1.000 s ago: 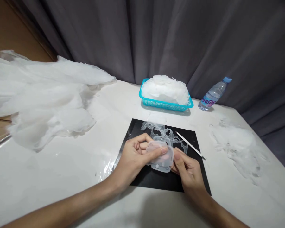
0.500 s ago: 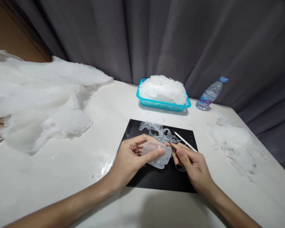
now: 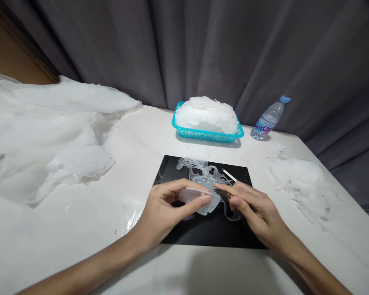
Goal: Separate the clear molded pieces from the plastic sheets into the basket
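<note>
My left hand (image 3: 164, 209) pinches a translucent, rounded flat piece (image 3: 206, 207) with small cut-outs, thumb in front and fingers behind, tilted above the black mat (image 3: 199, 235). In my right hand (image 3: 260, 207) are dark tweezers (image 3: 224, 192), held between thumb and fingers, their tips close to the piece's right edge; whether they touch it I cannot tell. Beneath and behind the hands, a clear, web-like offcut sheet (image 3: 213, 174) lies on the mat. A thin white stick (image 3: 229, 175) rests on the mat, partly hidden by my right hand.
A turquoise basket (image 3: 209, 137) heaped with white translucent pieces (image 3: 206, 114) stands behind the mat. To its right is a water bottle (image 3: 269, 121). Large piles of translucent sheets (image 3: 55, 123) cover the table's left; a smaller scrap pile (image 3: 301, 180) lies right. A grey curtain (image 3: 184, 49) hangs behind.
The piece in my left hand has tipped to a flatter angle, its upper edge turned towards me. My right hand has shifted slightly right, and the tweezers now lie lower. The view has moved slightly.
</note>
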Demonstrator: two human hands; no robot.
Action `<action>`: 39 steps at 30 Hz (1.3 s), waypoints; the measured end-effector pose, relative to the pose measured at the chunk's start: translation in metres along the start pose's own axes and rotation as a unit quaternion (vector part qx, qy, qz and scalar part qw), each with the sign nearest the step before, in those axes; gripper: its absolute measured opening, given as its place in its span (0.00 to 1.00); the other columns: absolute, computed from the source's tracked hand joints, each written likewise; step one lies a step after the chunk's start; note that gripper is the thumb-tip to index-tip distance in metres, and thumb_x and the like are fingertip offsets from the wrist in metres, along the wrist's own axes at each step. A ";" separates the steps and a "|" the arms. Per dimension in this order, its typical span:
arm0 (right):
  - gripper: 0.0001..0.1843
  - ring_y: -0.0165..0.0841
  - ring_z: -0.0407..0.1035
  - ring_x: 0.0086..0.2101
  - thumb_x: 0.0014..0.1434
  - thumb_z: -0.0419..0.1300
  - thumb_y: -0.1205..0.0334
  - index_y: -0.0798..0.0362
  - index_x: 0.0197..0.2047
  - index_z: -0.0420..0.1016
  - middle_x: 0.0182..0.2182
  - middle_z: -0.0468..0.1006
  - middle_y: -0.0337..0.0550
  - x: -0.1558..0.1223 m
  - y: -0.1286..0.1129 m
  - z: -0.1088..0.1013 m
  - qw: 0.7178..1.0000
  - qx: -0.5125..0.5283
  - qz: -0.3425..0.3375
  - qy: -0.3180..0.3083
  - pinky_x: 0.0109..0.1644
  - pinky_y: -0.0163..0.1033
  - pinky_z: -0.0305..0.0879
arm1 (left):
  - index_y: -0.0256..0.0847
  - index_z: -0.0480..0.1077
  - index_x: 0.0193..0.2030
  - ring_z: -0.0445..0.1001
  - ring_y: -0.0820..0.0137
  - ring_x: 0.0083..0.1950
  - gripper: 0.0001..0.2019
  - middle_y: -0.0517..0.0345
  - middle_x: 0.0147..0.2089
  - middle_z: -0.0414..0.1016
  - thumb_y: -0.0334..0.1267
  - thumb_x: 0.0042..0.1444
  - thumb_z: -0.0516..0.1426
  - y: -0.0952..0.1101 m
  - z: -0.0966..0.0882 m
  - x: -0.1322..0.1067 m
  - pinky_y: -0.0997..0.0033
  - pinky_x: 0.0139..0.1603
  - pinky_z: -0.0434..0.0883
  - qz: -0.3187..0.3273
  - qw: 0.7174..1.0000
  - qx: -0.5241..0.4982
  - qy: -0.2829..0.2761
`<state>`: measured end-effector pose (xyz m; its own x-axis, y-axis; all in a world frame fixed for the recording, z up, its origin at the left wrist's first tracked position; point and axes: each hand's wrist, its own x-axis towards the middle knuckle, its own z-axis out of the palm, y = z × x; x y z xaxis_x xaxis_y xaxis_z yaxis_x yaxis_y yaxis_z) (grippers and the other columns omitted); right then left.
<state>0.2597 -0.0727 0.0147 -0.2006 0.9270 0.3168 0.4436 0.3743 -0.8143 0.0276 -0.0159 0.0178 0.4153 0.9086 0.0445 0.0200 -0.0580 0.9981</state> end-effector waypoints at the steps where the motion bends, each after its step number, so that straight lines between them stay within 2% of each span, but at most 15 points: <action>1: 0.19 0.33 0.68 0.32 0.75 0.55 0.60 0.44 0.65 0.77 0.31 0.74 0.41 0.000 -0.001 -0.001 1.000 -0.004 -0.006 0.000 0.39 0.39 0.68 | 0.44 0.85 0.38 0.82 0.67 0.34 0.07 0.57 0.35 0.86 0.42 0.56 0.71 0.000 0.000 0.000 0.74 0.37 0.77 0.004 1.000 0.005 -0.001; 6: 0.20 0.33 0.69 0.34 0.74 0.56 0.63 0.44 0.66 0.76 0.33 0.76 0.42 -0.001 -0.002 0.001 1.000 0.000 -0.026 -0.007 0.40 0.39 0.69 | 0.43 0.84 0.38 0.82 0.68 0.35 0.06 0.57 0.35 0.85 0.42 0.57 0.70 0.001 0.000 -0.001 0.74 0.38 0.76 0.014 1.000 0.022 0.000; 19: 0.20 0.34 0.71 0.33 0.74 0.55 0.61 0.48 0.65 0.77 0.33 0.78 0.44 -0.002 -0.003 0.005 1.000 -0.018 -0.017 -0.004 0.39 0.40 0.72 | 0.44 0.84 0.36 0.80 0.68 0.33 0.05 0.59 0.33 0.85 0.41 0.55 0.71 0.001 0.002 -0.002 0.74 0.36 0.76 0.024 0.998 0.050 0.024; 24: 0.20 0.33 0.71 0.33 0.74 0.56 0.63 0.48 0.65 0.77 0.33 0.78 0.43 -0.001 -0.006 0.007 1.000 -0.018 -0.021 0.001 0.39 0.39 0.71 | 0.47 0.84 0.35 0.81 0.71 0.33 0.02 0.62 0.33 0.85 0.40 0.56 0.70 0.002 0.002 -0.002 0.77 0.36 0.76 0.031 0.998 0.053 0.029; 29: 0.20 0.33 0.71 0.33 0.74 0.56 0.63 0.48 0.65 0.77 0.33 0.78 0.43 -0.001 -0.007 0.006 0.999 -0.024 -0.029 0.004 0.38 0.39 0.71 | 0.46 0.85 0.35 0.81 0.70 0.33 0.03 0.61 0.33 0.85 0.40 0.55 0.71 0.001 0.002 -0.001 0.76 0.35 0.76 0.038 0.997 0.062 0.035; 35: 0.18 0.33 0.70 0.32 0.74 0.54 0.63 0.46 0.60 0.81 0.34 0.79 0.43 -0.002 -0.006 0.009 1.000 -0.021 -0.018 0.009 0.38 0.39 0.69 | 0.46 0.85 0.35 0.80 0.70 0.31 0.03 0.61 0.32 0.85 0.40 0.55 0.71 0.002 0.003 -0.002 0.77 0.34 0.75 0.020 0.998 0.061 0.028; 39: 0.17 0.32 0.69 0.32 0.75 0.54 0.63 0.46 0.60 0.81 0.33 0.78 0.41 0.001 -0.006 0.003 1.000 -0.009 -0.012 0.023 0.38 0.38 0.67 | 0.46 0.85 0.34 0.80 0.72 0.32 0.03 0.62 0.32 0.85 0.40 0.56 0.71 0.002 0.003 -0.001 0.80 0.34 0.74 0.018 0.999 0.046 0.022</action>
<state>0.2541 -0.0741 0.0178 -0.1716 0.9178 0.3580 0.4543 0.3961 -0.7979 0.0303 -0.0182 0.0199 0.3777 0.9222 0.0832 0.0909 -0.1263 0.9878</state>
